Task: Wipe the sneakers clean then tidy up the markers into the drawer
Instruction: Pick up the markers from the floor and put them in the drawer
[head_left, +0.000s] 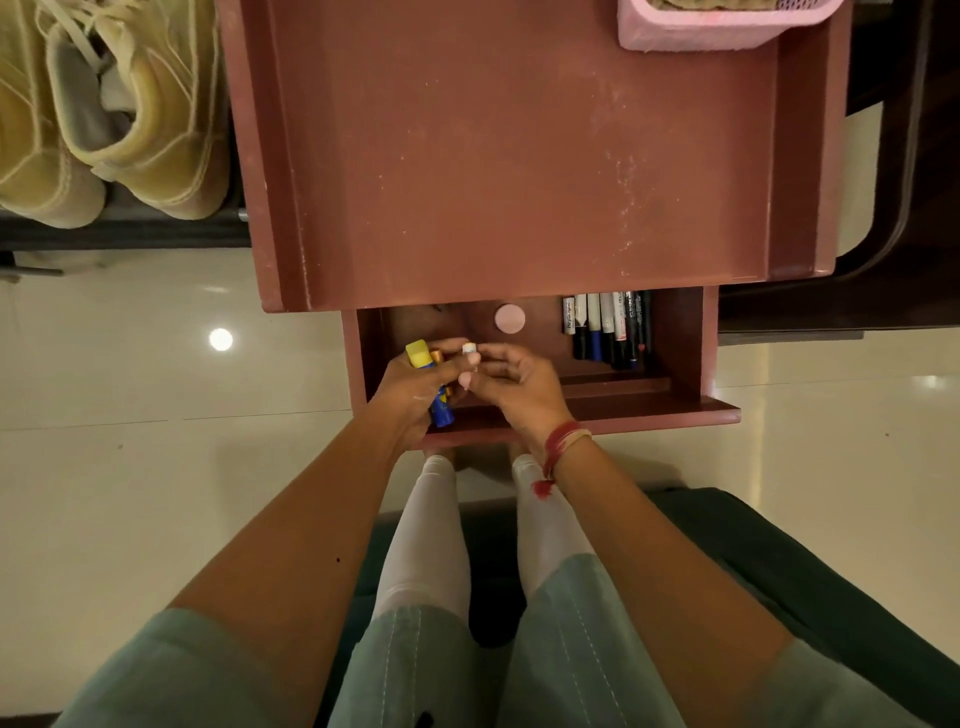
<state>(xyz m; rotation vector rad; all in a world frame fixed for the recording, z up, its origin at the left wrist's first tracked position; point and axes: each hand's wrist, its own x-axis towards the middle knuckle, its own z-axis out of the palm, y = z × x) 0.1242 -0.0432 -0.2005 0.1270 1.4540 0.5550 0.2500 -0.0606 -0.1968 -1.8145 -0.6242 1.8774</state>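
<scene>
A bundle of markers (435, 382) is held in the grip of the left hand (408, 389), whose fingers are curled round it; a yellow cap and an orange cap are seen past the knuckles, and a blue barrel is seen below the palm. Just to the right of that grip, a white-capped marker (469, 348) is pinched between the thumb and forefinger of the right hand (514, 384), and little of its barrel can be seen. Whether the fingertips of the two hands are touching cannot be told. Both grips are held over the left part of the open drawer (685, 353), which is pulled out from under the reddish-brown table (519, 156). To the right of the right-hand grip and apart from it, a row of markers (608, 332) is laid side by side in the drawer's far right corner. Just beyond the right-hand grip, a round pink disc (509, 318) is seen lying in the drawer. A red thread band (563, 441) is worn on the wrist behind that grip. Far beyond the left-hand grip and to its left, a pair of pale yellow sneakers (156, 130) is set on a dark shelf (124, 234). A pink basket (701, 31) is placed on the table's far right corner. A cream tiled floor (156, 389) is seen beneath.
</scene>
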